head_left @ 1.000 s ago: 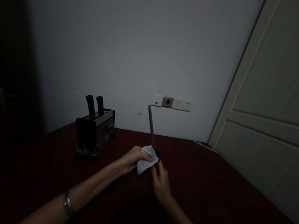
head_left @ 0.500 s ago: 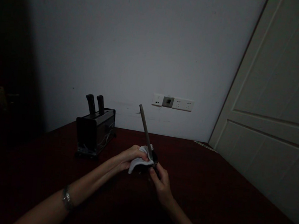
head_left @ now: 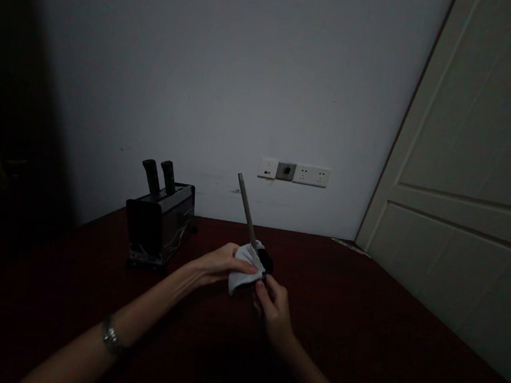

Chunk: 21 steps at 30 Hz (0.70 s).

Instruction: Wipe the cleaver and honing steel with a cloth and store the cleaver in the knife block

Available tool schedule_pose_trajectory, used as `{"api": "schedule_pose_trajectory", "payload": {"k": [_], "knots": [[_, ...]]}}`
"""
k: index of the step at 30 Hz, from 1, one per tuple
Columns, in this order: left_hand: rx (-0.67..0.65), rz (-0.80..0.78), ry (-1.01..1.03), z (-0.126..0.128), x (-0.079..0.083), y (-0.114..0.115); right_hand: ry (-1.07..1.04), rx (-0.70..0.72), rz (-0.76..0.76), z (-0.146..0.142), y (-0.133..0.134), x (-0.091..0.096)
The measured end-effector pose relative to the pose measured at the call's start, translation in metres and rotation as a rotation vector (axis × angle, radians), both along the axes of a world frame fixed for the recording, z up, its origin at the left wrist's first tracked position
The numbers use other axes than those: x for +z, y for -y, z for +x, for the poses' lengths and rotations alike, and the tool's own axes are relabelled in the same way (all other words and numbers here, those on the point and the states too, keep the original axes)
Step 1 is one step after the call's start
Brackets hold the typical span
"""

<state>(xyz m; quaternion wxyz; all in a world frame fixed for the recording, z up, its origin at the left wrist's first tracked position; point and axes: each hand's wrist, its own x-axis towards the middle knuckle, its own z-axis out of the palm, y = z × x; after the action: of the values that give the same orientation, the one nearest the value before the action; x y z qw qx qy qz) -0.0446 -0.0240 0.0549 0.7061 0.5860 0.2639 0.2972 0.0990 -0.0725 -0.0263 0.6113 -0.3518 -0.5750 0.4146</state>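
Left hand [head_left: 222, 262]: at the left side of the cloth [head_left: 244, 255], gripping it, thumb laid across its face. Right hand [head_left: 275, 312]: below and right of the cloth, fingers curled, thumb pointing toward it. Left forearm [head_left: 156, 305] and right forearm [head_left: 310, 374]: angled inward toward the cloth

Dim, flat light — wall [head_left: 230, 80] dull grey, foreground tabletop [head_left: 221, 357] near-black — and a dark, blurred left edge.

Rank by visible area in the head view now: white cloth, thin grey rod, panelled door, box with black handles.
1. Panelled door
2. Box with black handles
3. White cloth, partly covered
4. Thin grey rod
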Motion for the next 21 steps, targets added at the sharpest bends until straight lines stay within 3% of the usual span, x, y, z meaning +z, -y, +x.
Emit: {"api": "schedule_pose_trajectory", "payload": {"k": [3, 6, 13, 21], "knots": [[0.035, -0.005, -0.058, 0.002, 0.003, 0.003, 0.185, -0.105, 0.097, 0.002, 0.002, 0.001], [0.068, -0.030, -0.083, 0.001, 0.003, 0.001, 0.252, -0.122, 0.155, 0.003, 0.003, 0.003], [0.031, -0.022, -0.035, -0.003, -0.006, -0.007, -0.011, 0.147, 0.006, 0.001, 0.003, -0.002], [0.012, 0.015, 0.040, -0.004, -0.001, -0.006, -0.136, 0.160, 0.014, 0.002, 0.004, 0.012]]}}
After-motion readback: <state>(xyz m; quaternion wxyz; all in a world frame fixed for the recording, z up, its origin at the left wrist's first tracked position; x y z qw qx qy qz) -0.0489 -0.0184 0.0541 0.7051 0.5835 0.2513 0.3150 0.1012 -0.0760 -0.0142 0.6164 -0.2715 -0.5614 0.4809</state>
